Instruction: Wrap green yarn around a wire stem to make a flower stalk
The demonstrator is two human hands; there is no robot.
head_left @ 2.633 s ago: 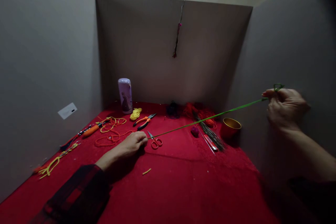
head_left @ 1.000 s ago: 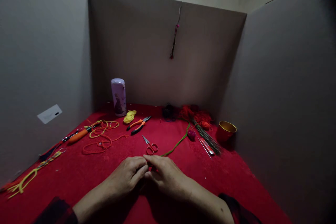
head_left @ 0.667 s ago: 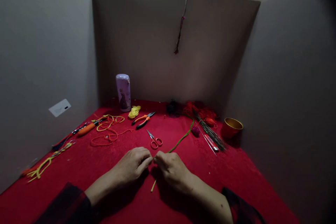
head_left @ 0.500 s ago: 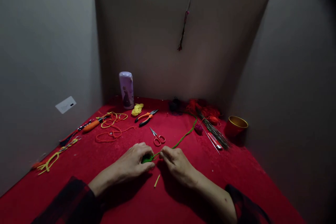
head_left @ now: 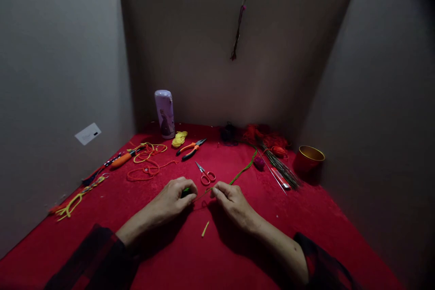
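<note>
Red table (head_left: 306,235): far left bottle (head_left: 165,113), pliers (head_left: 190,148), orange cord (head_left: 147,168); middle scissors (head_left: 205,174), green cord (head_left: 243,170); far right cup (head_left: 307,158), wire bundle (head_left: 282,170).

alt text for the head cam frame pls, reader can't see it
Left hand and right hand pinch a green cord between them on a red cloth. Behind lie orange-handled scissors, pliers, orange and yellow cord, a purple bottle and a gold-lined cup.

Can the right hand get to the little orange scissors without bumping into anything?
Probably yes. The right hand pinches the green cord close to the orange scissors, which lie in the open on the red cloth just beyond the fingertips. Only the cord crosses nearby.
</note>
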